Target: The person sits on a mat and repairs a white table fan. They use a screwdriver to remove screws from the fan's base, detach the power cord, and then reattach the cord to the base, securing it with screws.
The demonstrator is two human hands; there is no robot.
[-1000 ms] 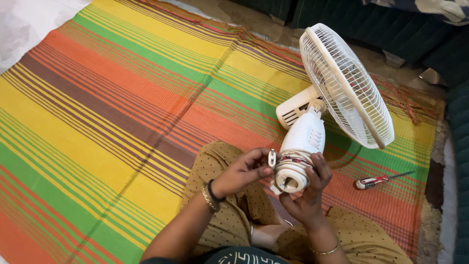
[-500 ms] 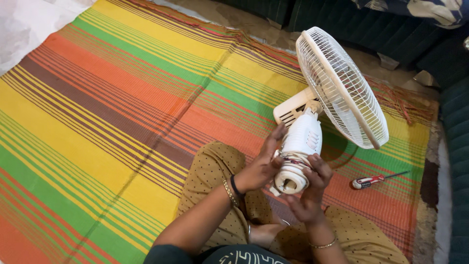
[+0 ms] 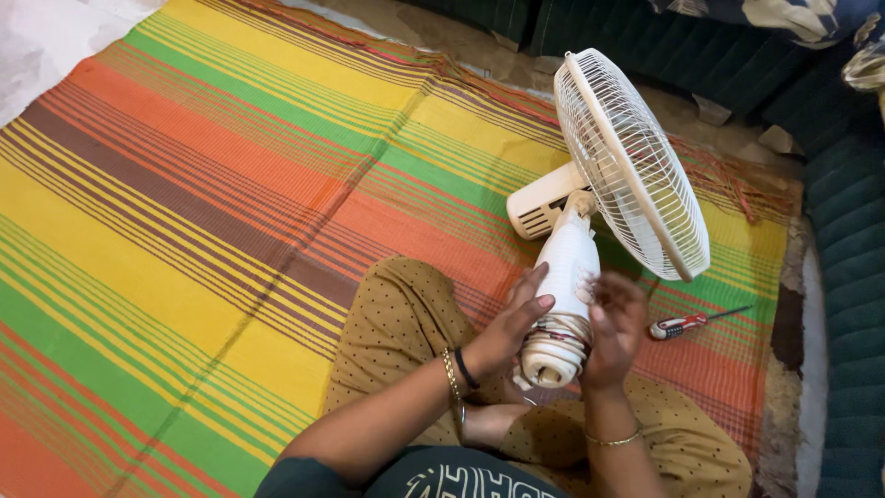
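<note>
She sits on the striped mat [image 3: 184, 212] with the white fan [image 3: 590, 231] tipped across her lap, its cage [image 3: 631, 161] aloft. Her left hand [image 3: 512, 332] cups the motor housing [image 3: 564, 286], fingers half curled; her right hand [image 3: 613, 332] presses its far side, fingers loosely spread. The fan looks light but top-heavy, its plastic stiff and smooth, the grille easily bent; the housing seems the safest grip. A screwdriver [image 3: 687, 323] lies nearby.

Probably a home floor: striped woven mat [image 3: 212, 212], dark green sofa [image 3: 843, 240] alongside.
</note>
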